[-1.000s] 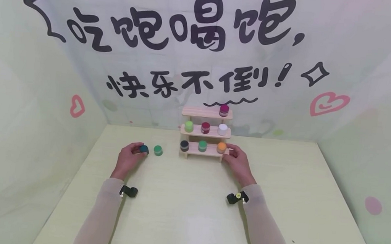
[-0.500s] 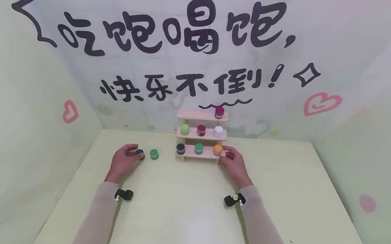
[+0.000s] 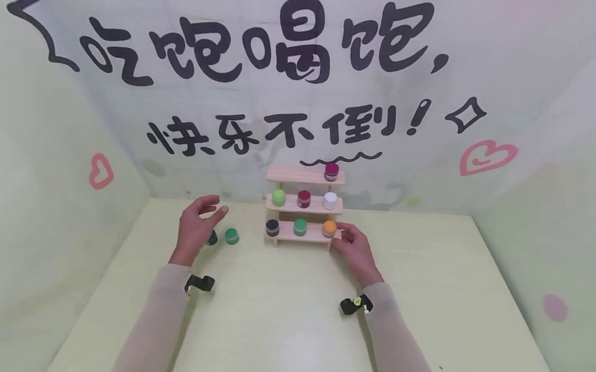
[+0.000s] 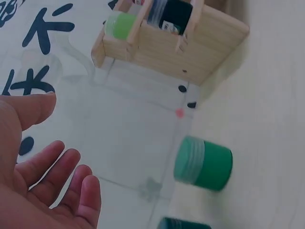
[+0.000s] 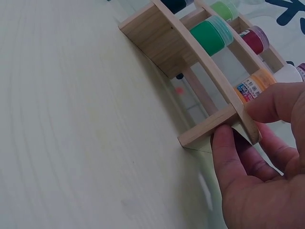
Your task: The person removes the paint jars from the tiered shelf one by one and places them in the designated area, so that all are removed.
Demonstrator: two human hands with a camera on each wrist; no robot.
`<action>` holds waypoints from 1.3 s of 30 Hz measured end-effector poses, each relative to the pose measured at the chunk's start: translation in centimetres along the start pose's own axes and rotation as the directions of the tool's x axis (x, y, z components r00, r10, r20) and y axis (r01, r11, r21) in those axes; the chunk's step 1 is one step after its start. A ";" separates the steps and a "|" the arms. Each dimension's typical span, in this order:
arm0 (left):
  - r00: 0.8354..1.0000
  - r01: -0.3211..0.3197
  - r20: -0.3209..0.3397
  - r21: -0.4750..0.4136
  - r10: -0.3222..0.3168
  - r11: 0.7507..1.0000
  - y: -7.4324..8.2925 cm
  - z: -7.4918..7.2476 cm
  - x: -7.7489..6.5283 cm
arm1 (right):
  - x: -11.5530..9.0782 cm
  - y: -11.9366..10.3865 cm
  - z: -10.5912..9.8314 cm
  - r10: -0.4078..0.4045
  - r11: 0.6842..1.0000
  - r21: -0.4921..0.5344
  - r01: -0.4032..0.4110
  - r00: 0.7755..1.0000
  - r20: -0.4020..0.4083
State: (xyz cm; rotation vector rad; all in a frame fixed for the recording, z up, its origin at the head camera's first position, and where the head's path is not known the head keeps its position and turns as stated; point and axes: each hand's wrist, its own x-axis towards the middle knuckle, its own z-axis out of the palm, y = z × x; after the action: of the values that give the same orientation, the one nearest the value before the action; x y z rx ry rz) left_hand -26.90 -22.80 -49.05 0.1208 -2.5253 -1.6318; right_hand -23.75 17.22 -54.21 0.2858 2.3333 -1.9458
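My left hand (image 3: 196,230) is raised with its fingers apart and holds nothing. Partly hidden behind it, a dark teal paint jar (image 3: 213,238) stands on the table, with a green paint jar (image 3: 231,237) to its right. In the left wrist view the palm and spread fingers (image 4: 71,167) are apart from both jars. My right hand (image 3: 360,252) grips the right end of the bottom shelf of a three-step wooden rack (image 3: 289,175). The right wrist view has its thumb (image 5: 271,102) on the shelf, close to an orange paint jar (image 5: 252,86), and fingers underneath.
On the rack's bottom shelf are black (image 3: 272,228), green (image 3: 300,227) and orange jars. Light green (image 3: 278,197), dark red (image 3: 304,199) and white (image 3: 330,200) jars stand on the middle shelf. A magenta jar (image 3: 332,172) is on top. A printed cloth (image 3: 263,90) hangs behind.
My left hand has let go of the dark teal jar and lifted away from it, its fingers spreading. The right hand keeps its grip on the rack. The head view has shifted slightly.
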 end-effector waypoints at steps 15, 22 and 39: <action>0.987 -0.142 0.057 -0.132 0.151 0.981 7.7 5.1 2.0 | 0.4 -0.1 -0.9 -0.032 0.999 0.011 0.032 1.000 -0.001; 0.973 -0.201 0.088 -0.130 0.213 0.971 10.5 7.3 2.6 | 0.6 -0.3 -0.8 -0.038 0.999 0.013 0.038 0.999 0.003; 0.970 -0.145 0.182 -0.104 0.162 0.984 14.3 11.9 3.7 | 0.0 0.1 -0.7 -0.009 1.000 0.010 0.008 0.999 0.040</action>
State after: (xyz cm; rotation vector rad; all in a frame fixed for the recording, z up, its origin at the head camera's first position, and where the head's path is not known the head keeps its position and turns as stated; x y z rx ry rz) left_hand -32.33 -6.68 -40.57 -0.2451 -2.5141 -1.7664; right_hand -23.70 17.93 -54.23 0.2358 2.3048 -1.9484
